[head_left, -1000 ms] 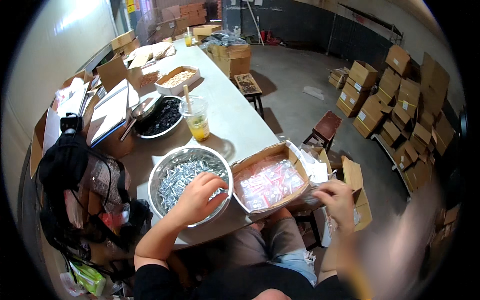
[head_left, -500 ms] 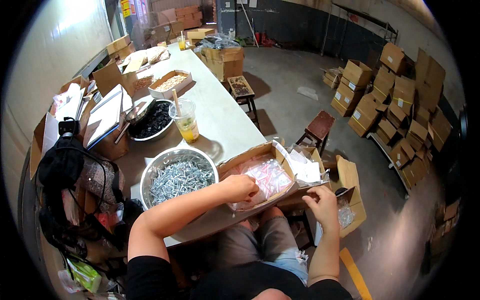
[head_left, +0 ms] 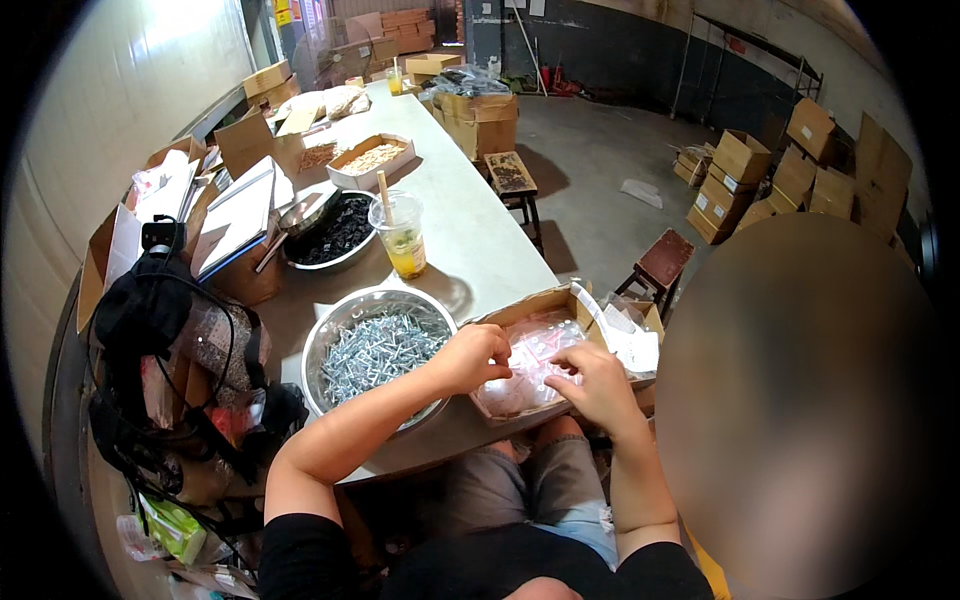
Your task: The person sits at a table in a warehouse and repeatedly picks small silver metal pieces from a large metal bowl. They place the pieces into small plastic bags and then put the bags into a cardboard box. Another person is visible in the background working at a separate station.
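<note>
Both my hands are over an open cardboard box [head_left: 528, 303] at the table's near edge. Small clear plastic bags with pinkish-red print [head_left: 540, 345] fill it. My left hand [head_left: 474, 360] is at the box's left side, its fingers curled into a pinch. Over the right part, my right hand [head_left: 600, 388] bends its thumb and fingers together. Whatever is between the fingertips of either hand is too small to make out. Beside my left forearm stands a steel bowl [head_left: 312, 375] heaped with silvery screws [head_left: 385, 350].
Behind the bowl are a plastic drink cup [head_left: 404, 240] with a straw and a basin of black parts [head_left: 335, 235]. A black bag [head_left: 140, 310] with cables lies left. White papers [head_left: 632, 345] lie beyond the box. A large blurred shape [head_left: 800, 420] covers the right side.
My right hand has moved left from beyond the box to over the plastic bags. My left hand has lifted slightly from them. The blurred shape has appeared at right.
</note>
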The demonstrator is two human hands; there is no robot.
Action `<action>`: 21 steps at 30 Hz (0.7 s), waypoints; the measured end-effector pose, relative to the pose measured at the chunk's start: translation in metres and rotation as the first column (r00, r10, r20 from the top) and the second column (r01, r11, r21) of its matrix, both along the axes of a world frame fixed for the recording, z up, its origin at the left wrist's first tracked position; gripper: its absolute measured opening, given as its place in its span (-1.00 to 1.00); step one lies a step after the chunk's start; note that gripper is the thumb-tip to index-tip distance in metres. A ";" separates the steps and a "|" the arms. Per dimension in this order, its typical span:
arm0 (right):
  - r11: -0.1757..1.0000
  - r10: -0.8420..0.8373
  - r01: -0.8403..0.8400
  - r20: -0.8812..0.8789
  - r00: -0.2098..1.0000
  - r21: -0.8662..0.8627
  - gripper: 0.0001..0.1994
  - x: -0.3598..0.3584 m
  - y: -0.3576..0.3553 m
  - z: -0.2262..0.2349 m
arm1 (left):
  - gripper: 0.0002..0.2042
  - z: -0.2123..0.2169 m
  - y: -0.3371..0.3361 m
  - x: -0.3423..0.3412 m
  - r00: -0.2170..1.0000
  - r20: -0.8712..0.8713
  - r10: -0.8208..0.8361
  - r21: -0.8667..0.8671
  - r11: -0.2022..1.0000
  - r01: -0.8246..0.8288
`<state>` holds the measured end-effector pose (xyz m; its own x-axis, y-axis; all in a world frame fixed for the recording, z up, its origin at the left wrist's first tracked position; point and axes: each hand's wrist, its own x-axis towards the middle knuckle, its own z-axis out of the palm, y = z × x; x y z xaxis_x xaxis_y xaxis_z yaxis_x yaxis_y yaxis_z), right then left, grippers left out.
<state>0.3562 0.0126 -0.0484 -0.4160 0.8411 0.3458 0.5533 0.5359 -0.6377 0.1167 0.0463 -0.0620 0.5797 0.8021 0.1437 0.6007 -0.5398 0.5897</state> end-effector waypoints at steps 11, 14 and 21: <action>0.983 -0.008 0.019 0.063 0.998 -0.180 -0.72 -0.026 0.026 -0.017 | -0.92 0.007 -0.009 -0.015 0.963 0.207 0.172 0.013 0.984 -0.179; 0.989 -0.078 0.106 0.244 0.967 -0.106 -0.69 -0.025 0.029 -0.018 | -0.93 0.025 -0.018 -0.025 0.929 0.100 0.356 -0.173 0.926 -0.336; 0.949 0.211 -0.279 0.365 0.907 0.145 -0.71 -0.082 0.039 0.002 | -0.87 0.032 -0.029 -0.083 0.801 0.417 0.430 0.111 0.851 -0.514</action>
<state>0.2746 0.0517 -0.0468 -0.7213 0.6299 0.2881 0.5538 0.7743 -0.3063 0.0333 0.0171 -0.0301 0.0077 0.8877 0.4603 0.5770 -0.3799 0.7230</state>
